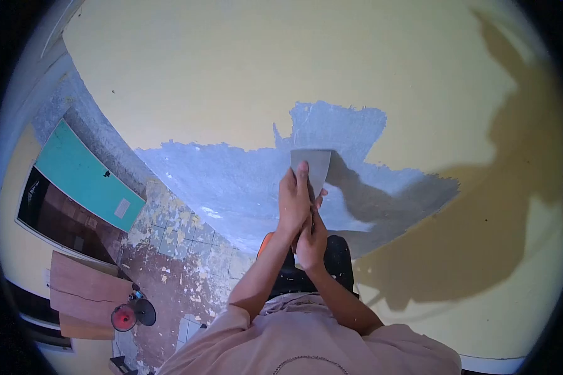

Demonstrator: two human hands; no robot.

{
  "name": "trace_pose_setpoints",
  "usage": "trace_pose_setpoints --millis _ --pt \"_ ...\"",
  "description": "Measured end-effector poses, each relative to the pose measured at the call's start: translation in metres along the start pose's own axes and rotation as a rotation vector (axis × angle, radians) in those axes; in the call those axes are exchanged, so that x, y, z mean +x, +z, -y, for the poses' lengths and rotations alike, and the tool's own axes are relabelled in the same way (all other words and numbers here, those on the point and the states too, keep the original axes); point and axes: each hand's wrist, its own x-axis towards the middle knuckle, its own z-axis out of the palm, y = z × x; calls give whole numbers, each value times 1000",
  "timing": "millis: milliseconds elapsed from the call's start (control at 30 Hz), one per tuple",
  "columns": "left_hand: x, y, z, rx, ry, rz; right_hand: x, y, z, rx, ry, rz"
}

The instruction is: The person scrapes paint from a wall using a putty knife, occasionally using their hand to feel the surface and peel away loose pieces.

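A wide, flat metal scraper stands with its straight edge up against the wall, over the bare grey patch where the yellow paint is gone. My left hand is closed around the base of the blade, thumb lying flat along its face. Lower down, my right hand is wrapped about the scraper's handle, which the fingers mostly hide. Ragged paint edges run above and to both sides of the blade.
Paint flakes litter the tiled floor at left. Beyond it are a teal door, a brown board and a red-centred round fan-like object. A dark shadow falls across the wall at right.
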Motion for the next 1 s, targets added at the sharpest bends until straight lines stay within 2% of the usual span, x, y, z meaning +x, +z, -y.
trace_pose_setpoints --millis 100,167,200,233,300,367,433,500,567,633,733,767,833,867,900,967,1000 --pt "7 -1 -9 27 73 25 6 3 12 41 39 -10" --pt "8 0 -22 13 10 48 7 6 44 102 349 102" --pt "9 -1 -19 -7 40 65 9 6 19 65 204 79" --pt "9 -3 -16 -28 66 80 5 8 10 67 209 83" --pt "4 -5 -10 30 50 64 3 12 -4 -34 -154 -75" --pt "2 -5 -1 -3 -12 23 5 13 -18 62 -169 -92" --pt "11 -2 -19 -27 21 55 12 9 3 60 30 24" --pt "10 -2 -22 -44 35 75 10 10 14 19 28 26" --pt "9 -5 -17 -62 62 85 9 11 19 49 119 21" --pt "7 -13 -3 21 26 90 0 9 11 34 121 19" --pt "5 -6 5 -49 5 2 6 17 -25 73 -120 -119" --pt "11 -4 -6 -59 7 7 15 18 -29 -92 -326 -147" --pt "12 -6 -34 2 68 94 9 20 27 9 -22 -28" --pt "13 -9 -29 -25 62 107 12 15 32 2 167 71" --pt "13 -12 -22 -24 62 96 9 16 28 2 171 81" --pt "9 -18 -5 69 28 1 0 18 12 -53 -37 -40" --pt "4 -22 3 45 1 36 -3 18 -15 -78 -172 -88"
